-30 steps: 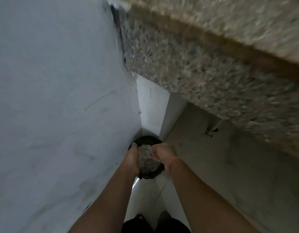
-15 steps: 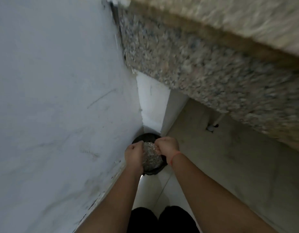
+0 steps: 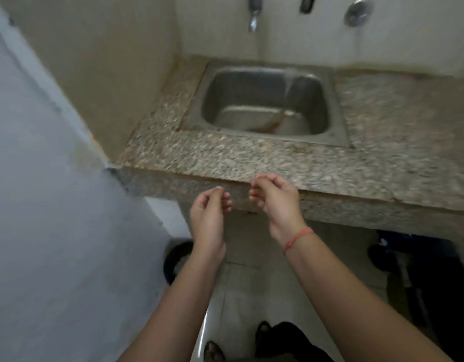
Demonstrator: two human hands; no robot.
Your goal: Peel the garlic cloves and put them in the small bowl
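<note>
While the person stands at the speckled stone tabletop [image 3: 225, 160], both hands hang in the air just in front of its near edge, close to one another but not touching. The left hand [image 3: 208, 215] sits a little lower, palm turned inward, its fingers [image 3: 225, 202] loosely curled with the thumb close to the fingertips. The right hand [image 3: 276, 202] is slightly higher and nearer the edge, its fingers [image 3: 255, 190] bent in the same relaxed way. Nothing can be made out inside either curl, though the picture is soft and anything very small there would not show. A thin red thread bracelet [image 3: 297, 239] circles the right wrist. Where the garlic cloves and the small bowl lie cannot be told from this view. Set into the tabletop beyond the hands is a steel sink [image 3: 340, 118], with a faucet [image 3: 253, 14] on the wall above its back rim. Down on the tiled floor [image 3: 251, 288], beside the pale wall [image 3: 56, 205] to the left, stands a round black bin [image 3: 177, 259], partly hidden behind the left forearm. A sandalled foot [image 3: 212, 351] shows at the bottom edge.
</note>
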